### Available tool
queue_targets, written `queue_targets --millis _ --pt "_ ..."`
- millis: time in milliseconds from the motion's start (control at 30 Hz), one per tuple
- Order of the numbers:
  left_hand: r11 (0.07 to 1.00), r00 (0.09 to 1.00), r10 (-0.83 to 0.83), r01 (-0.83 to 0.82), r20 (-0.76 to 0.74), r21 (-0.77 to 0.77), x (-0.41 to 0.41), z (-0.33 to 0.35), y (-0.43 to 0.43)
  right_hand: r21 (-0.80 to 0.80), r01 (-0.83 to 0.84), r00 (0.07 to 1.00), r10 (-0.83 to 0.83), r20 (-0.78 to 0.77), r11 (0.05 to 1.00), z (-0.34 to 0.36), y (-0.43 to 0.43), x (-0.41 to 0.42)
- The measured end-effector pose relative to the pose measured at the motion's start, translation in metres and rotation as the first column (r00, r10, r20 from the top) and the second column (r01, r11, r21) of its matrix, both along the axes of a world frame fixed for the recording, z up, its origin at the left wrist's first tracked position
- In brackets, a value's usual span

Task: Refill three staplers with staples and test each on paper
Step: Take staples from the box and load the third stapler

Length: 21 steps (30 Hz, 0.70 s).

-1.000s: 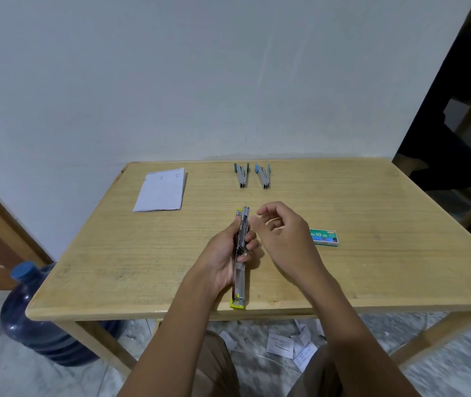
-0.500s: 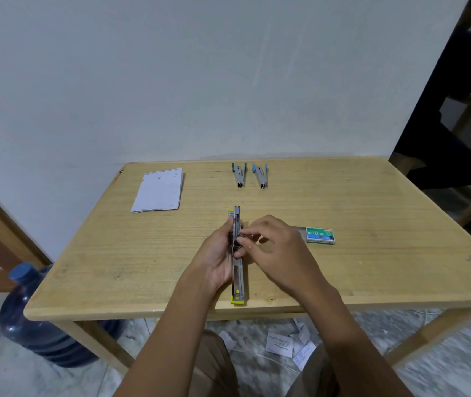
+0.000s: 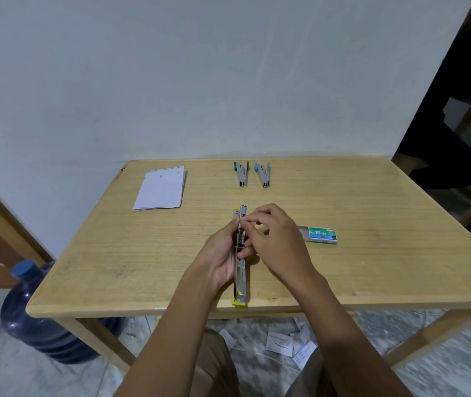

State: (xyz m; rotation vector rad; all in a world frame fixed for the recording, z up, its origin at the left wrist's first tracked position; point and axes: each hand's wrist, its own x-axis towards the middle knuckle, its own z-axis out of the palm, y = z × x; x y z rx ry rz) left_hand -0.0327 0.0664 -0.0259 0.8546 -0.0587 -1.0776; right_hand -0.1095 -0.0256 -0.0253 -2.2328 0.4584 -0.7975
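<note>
Soft, even, rather dim indoor light falls on the pale wooden table (image 3: pixel 372 202); faint shadows lie on it beside the left hand (image 3: pixel 220 259) and right hand (image 3: pixel 280 242) at the opened yellow-and-silver stapler (image 3: pixel 241 282); wide-angle bending curves the table's edges; the grey marbled floor (image 3: pixel 463 373) smears into blur at the lower corners; the far right of the view lies in deep shade

One wide-angle view from a camera worn on my head, facing forward and tilted down. My forearms (image 3: pixel 331 325) enter from the bottom of the frame. My left hand (image 3: pixel 219 255) and right hand (image 3: pixel 281 242) sit close to the lens, meeting on a stapler (image 3: pixel 241 279) by the near edge of the tabletop (image 3: pixel 372 267). Almost the whole tabletop fits in frame. Its far edge meets a pale wall (image 3: pixel 200 81) filling the upper half, and floor (image 3: pixel 5 371) shows below.
</note>
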Motion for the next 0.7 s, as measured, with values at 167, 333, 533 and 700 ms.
queue_targets --millis 167,333,533,700 --pt "0.999 0.999 0.039 -0.04 0.034 0.032 0.001 -0.002 0.0 -0.084 0.006 0.999 -0.01 -0.036 0.996 0.001 0.002 0.0" --pt "0.998 0.997 0.061 -0.062 0.041 0.024 0.002 -0.004 -0.002 -0.12 -0.009 0.998 0.001 -0.067 0.993 0.001 0.004 -0.002" --pt "1.0 1.0 0.021 -0.021 0.023 -0.005 0.003 -0.005 -0.002 -0.027 -0.012 0.999 0.011 -0.039 1.0 0.005 0.004 -0.012" --pt "0.999 0.999 -0.021 0.019 -0.049 -0.032 0.007 -0.01 -0.001 0.017 -0.237 0.952 0.236 -0.194 0.971 0.016 0.002 -0.037"
